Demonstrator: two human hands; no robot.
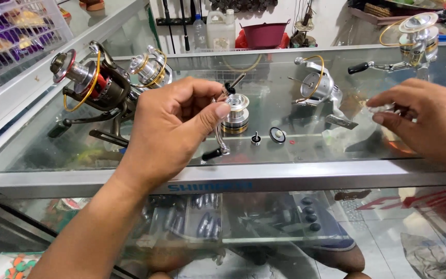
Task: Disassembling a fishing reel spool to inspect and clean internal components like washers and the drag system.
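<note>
At centre frame my left hand pinches a reel handle above the glass counter, while my right hand, at right, grips a small white piece.

Our left hand is raised, thumb and fingers pinched together; our right hand reaches in from the side, fingertips pinched, palm down.

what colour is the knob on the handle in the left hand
Black, on a silver handle held by the left hand; head view.
</note>
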